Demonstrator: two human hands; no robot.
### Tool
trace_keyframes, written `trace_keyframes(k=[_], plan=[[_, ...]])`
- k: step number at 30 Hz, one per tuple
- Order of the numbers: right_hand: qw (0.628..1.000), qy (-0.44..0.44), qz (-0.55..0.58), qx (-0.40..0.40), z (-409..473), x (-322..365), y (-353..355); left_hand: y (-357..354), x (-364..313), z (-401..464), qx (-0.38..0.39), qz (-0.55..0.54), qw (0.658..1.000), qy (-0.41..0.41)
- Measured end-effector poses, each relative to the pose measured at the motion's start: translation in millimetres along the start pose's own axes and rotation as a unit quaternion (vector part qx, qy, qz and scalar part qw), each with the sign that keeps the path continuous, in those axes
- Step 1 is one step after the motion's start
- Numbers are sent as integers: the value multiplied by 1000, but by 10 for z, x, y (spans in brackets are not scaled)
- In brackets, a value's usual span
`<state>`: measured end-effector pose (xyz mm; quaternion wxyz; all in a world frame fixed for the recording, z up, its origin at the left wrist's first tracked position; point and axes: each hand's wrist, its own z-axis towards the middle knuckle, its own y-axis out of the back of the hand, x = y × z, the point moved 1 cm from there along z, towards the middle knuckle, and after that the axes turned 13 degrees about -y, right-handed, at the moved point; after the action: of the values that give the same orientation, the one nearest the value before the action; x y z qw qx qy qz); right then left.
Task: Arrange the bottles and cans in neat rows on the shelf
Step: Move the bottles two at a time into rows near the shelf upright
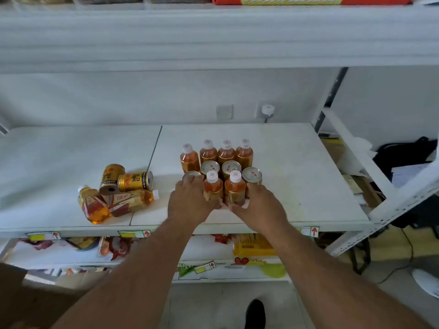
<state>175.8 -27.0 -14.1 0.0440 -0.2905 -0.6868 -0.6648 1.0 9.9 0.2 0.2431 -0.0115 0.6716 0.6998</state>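
Observation:
On the white shelf (297,176) stand several upright amber tea bottles (226,153) in a back row, with gold cans (231,167) in a row in front of them. Two more upright bottles stand at the front. My left hand (190,201) wraps the left front bottle (213,185), with its fingers also against a can (191,176). My right hand (260,205) grips the right front bottle (235,187), beside another can (252,175). To the left lies a loose heap: two gold cans (134,181) and two bottles (93,206) on their sides.
A white upper shelf (213,36) overhangs the work area. Wall sockets (267,110) sit behind the shelf. The lower shelf (213,248) holds snack packets and a yellow box. A slanted metal frame (356,150) rises at the right.

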Motion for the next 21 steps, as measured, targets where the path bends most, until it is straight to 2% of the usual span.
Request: trace_keyframes(k=[4,10,21], plan=[[997,-44,66,25,119,77,-78,-64,7,129,-9,17,1000,8],[990,-92,108,-5,184,121,-162,-170,46,188,-16,46,999,6],[983,-105,143,-46,193,136,-220,-156,96,214,1,27,1000,7]])
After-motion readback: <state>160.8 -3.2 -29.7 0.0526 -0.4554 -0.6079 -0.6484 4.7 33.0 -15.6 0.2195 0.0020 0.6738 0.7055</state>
